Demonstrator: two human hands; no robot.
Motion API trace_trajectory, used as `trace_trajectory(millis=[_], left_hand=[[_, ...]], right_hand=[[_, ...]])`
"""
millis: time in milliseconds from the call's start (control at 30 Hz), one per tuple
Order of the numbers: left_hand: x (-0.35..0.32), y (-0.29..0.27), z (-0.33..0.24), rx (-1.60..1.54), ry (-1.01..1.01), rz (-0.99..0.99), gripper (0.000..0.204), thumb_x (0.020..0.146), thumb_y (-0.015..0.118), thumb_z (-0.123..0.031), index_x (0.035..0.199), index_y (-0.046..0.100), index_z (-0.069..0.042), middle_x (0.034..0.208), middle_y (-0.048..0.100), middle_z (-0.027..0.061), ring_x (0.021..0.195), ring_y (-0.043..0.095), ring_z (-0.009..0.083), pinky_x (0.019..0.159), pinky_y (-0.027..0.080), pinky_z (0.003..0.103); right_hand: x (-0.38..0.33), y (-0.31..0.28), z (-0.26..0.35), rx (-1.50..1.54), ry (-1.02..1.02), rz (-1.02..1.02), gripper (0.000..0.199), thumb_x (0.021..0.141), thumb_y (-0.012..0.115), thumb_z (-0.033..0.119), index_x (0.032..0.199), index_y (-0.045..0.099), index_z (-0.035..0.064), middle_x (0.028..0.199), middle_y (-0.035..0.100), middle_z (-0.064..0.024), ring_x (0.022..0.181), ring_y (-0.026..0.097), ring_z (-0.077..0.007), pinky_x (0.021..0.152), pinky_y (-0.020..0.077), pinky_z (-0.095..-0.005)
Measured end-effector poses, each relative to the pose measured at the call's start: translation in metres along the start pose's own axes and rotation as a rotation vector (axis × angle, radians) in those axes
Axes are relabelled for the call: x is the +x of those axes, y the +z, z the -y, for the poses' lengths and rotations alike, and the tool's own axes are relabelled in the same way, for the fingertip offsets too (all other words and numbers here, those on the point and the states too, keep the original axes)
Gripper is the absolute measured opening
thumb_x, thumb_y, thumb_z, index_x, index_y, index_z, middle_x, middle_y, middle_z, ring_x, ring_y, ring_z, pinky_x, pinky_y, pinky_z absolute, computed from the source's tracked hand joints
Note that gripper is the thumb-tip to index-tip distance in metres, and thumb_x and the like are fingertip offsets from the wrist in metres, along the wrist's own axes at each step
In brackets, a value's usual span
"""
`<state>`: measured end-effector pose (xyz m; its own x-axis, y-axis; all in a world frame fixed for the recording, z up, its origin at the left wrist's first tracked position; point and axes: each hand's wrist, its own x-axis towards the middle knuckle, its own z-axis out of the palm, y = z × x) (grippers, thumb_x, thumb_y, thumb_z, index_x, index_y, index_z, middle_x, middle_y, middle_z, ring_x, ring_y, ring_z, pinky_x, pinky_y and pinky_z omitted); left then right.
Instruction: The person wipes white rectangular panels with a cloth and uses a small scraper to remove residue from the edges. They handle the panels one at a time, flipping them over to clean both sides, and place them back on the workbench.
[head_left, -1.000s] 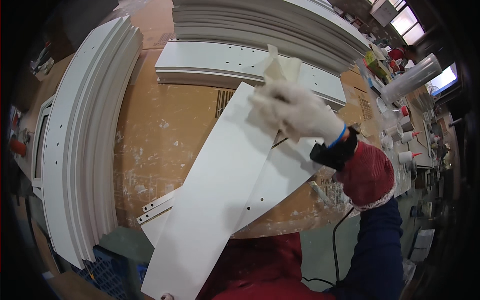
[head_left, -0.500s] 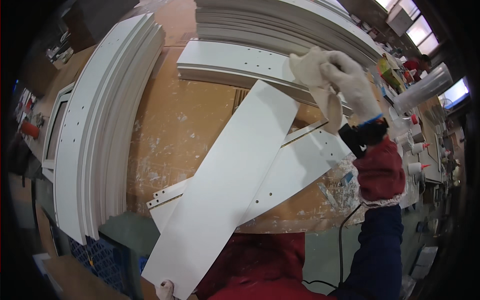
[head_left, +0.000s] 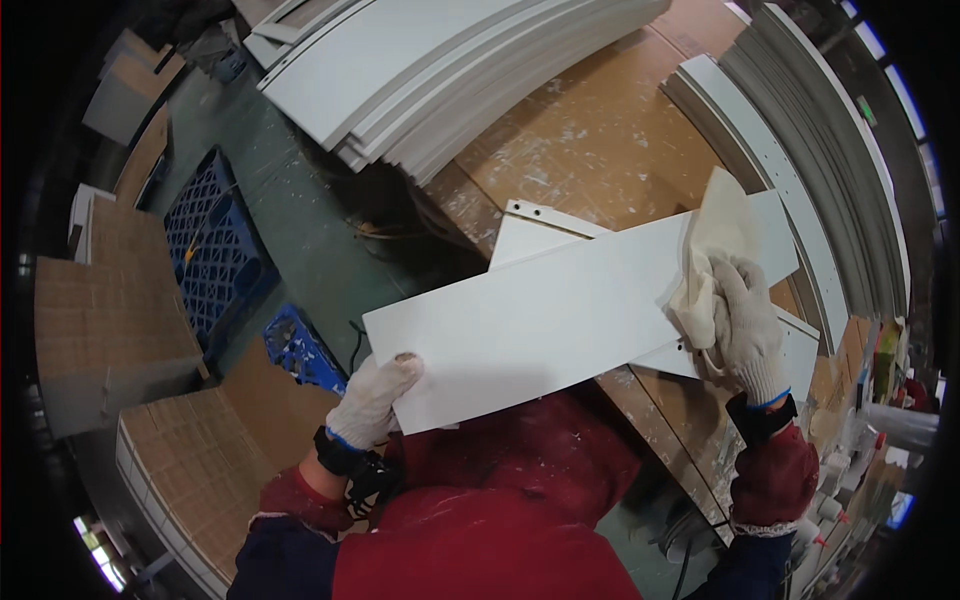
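Wiping in progress: right hand (head_left: 748, 325) presses a clutched cloth (head_left: 712, 255) on the panel's (head_left: 560, 315) right end; left hand (head_left: 372, 400) pinches its near-left corner over the bench (head_left: 600, 150); most of the surface likely remains.

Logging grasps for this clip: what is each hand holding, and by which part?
Left hand grips the white panel at its near lower corner. Right hand holds a bunched cloth against the panel's far end.
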<state>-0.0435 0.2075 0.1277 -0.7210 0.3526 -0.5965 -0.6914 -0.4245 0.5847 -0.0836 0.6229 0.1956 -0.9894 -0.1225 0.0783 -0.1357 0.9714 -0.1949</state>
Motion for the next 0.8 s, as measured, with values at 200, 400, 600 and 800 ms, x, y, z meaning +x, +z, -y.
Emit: trace_trajectory(millis=[200, 400, 600, 800], left_hand=[[0.009, -0.011, 0.016, -0.373, 0.01, 0.259, 0.059, 0.095, 0.054, -0.039, 0.136, 0.036, 0.0, 0.126, 0.049, 0.0205, 0.113, 0.055, 0.0338, 0.091, 0.05, 0.057], [0.01, -0.004, 0.009, -0.212, 0.085, 0.22, 0.07, 0.099, 0.029, -0.057, 0.145, 0.031, -0.005, 0.14, 0.045, 0.0141, 0.124, 0.048, 0.0278, 0.105, 0.039, 0.041], [0.001, -0.003, 0.001, -0.327, 0.127, 0.284, 0.061, 0.101, 0.03, -0.05, 0.143, 0.03, -0.005, 0.131, 0.051, 0.0132, 0.114, 0.057, 0.0236, 0.094, 0.05, 0.04], [0.015, -0.008, 0.008, -0.115, 0.108, 0.436, 0.068, 0.1, 0.022, -0.053, 0.149, 0.016, -0.006, 0.143, 0.039, 0.0181, 0.127, 0.045, 0.0408, 0.088, 0.048, 0.064]], right_hand=[[0.011, 0.017, 0.099, 0.0, -0.108, 0.187, 0.017, 0.089, 0.052, 0.017, 0.105, 0.055, 0.0121, 0.098, 0.056, -0.0191, 0.08, 0.061, -0.0393, 0.067, 0.0499, -0.0465], [0.008, 0.023, 0.254, 0.119, -0.507, 0.572, 0.035, 0.077, 0.062, 0.01, 0.111, 0.053, 0.0088, 0.101, 0.056, -0.0157, 0.083, 0.064, -0.0336, 0.069, 0.0542, -0.0435], [0.007, 0.032, 0.192, 0.093, -0.314, 0.333, 0.031, 0.082, 0.057, 0.007, 0.112, 0.055, 0.0084, 0.099, 0.059, -0.0163, 0.082, 0.063, -0.0349, 0.067, 0.0513, -0.0426], [-0.002, 0.01, 0.001, -0.076, 0.062, -0.098, 0.022, 0.09, 0.051, 0.007, 0.111, 0.057, 0.0051, 0.09, 0.06, -0.0185, 0.084, 0.06, -0.0352, 0.074, 0.0482, -0.0425]])
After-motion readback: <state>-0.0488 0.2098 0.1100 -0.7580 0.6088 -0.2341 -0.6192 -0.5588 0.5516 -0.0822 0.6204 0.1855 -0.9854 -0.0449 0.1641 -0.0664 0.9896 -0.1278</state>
